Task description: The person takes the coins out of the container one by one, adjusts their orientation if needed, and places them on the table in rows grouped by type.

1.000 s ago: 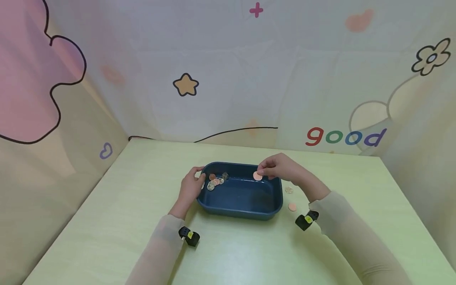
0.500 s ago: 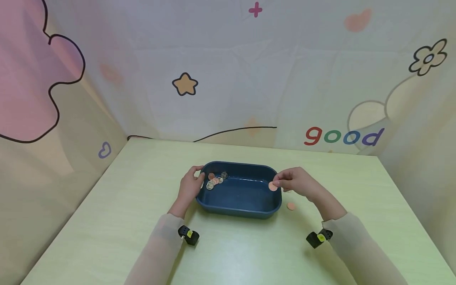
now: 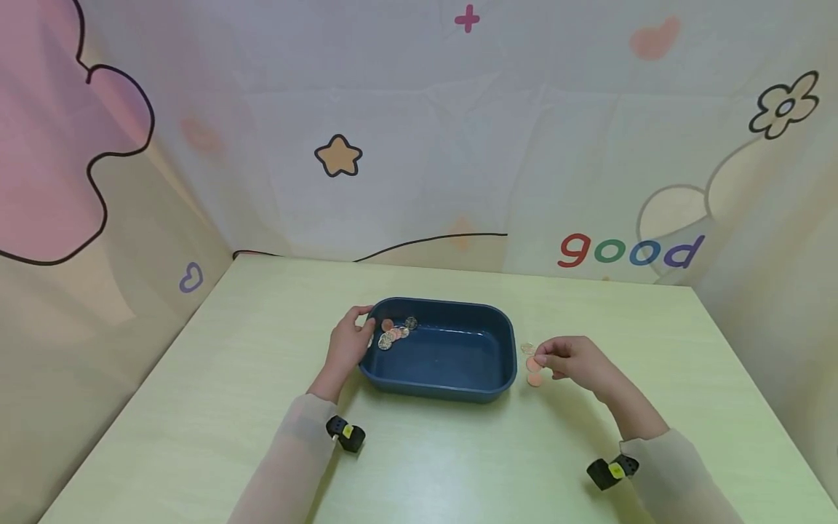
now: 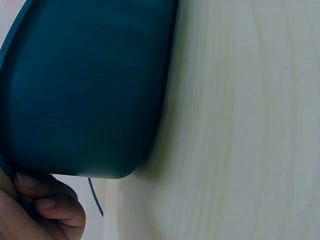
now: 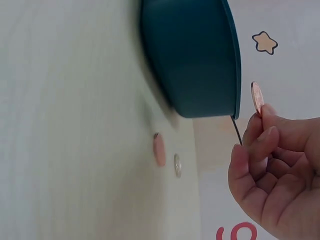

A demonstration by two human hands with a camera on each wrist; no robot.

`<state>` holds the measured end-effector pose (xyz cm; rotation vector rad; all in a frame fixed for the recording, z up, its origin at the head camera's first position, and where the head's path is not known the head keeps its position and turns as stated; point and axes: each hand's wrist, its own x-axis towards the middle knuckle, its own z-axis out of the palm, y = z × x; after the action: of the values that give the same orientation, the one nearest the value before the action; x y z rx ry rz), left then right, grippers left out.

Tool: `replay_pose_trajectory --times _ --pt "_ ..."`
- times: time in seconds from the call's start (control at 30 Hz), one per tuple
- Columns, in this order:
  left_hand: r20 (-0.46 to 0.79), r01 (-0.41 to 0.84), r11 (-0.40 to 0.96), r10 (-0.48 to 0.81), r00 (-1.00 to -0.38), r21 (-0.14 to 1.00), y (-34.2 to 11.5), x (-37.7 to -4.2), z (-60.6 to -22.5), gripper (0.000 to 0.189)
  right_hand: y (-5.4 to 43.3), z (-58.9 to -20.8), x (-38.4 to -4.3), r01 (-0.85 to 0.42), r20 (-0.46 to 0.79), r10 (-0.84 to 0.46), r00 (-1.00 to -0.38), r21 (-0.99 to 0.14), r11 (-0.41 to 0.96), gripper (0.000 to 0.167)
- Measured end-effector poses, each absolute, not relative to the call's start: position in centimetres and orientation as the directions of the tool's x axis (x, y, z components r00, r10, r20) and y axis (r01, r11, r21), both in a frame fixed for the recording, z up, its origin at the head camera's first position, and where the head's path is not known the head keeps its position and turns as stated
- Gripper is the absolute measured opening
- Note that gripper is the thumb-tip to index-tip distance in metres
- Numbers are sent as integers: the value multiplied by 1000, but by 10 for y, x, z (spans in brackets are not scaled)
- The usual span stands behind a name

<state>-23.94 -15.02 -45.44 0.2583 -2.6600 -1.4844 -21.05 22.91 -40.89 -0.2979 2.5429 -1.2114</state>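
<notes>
At the left end of the glossy dark-blue, round-cornered rectangular basin (image 3: 452, 360), the left hand (image 3: 348, 340) grips the rim, thumb on the inner side. Just right of the basin, the right hand (image 3: 579, 362) pinches a round copper-coloured metal coin (image 3: 532, 364), raised over the pale wood-grained table (image 3: 432, 458). Beside that same end lie a thin gold-toned coin (image 3: 527, 348) and a flat coppery disc (image 3: 534, 380); mixed gold and copper coins (image 3: 394, 335) cluster inside the basin's left end.

coins (image 3: 385, 341) in left end of tray (image 3: 445, 364), perhaps overlapping; two coins (image 3: 534, 379) right of it
</notes>
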Motion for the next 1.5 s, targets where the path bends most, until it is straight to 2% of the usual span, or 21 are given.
replay_pose_trajectory --times 0.8,1.5 --pt "11 -86 522 -181 -983 849 -152 -240 -456 40 274 -434 -212 27 -272 -232 -934 -701 713 20" --pt "17 -83 521 -185 -983 850 -152 -240 -457 39 280 -444 -221 -24 -249 -216 -944 -601 799 17"
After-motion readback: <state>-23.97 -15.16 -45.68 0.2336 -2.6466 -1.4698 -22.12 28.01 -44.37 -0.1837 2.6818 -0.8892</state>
